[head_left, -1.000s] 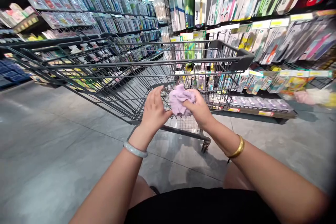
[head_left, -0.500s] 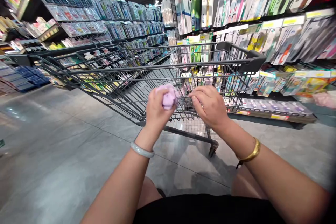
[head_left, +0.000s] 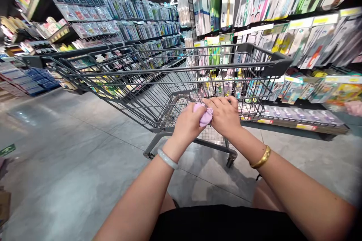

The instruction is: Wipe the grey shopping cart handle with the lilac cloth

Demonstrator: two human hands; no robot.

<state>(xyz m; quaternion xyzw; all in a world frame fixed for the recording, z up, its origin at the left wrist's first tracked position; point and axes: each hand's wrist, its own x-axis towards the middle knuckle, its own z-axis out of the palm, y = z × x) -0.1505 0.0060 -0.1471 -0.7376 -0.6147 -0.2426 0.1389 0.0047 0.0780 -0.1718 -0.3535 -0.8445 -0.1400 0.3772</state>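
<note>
My left hand (head_left: 188, 122) is closed round a bunched-up lilac cloth (head_left: 206, 116), whose crumpled folds stick out past the thumb. Right beside it is my right hand (head_left: 224, 115), back upward, with its fingers loosely stretched to the left and slightly apart. The cloth meets the thumb side of this right hand, and the right thumb is largely hidden. Both hands are in front of the near side of a dark wire shopping cart (head_left: 169, 70).
Toothbrush packs (head_left: 229, 0) hang on the rack at the right, above a low shelf (head_left: 299, 126). Another stocked rack (head_left: 147, 26) runs along the left behind the cart. Grey floor (head_left: 85, 165) lies below, with a cardboard box (head_left: 4, 205) at the left edge.
My left hand has moved right with the lilac cloth, bringing it against my right hand. The right hand's fingers have spread a little, and the view has shifted slightly.
</note>
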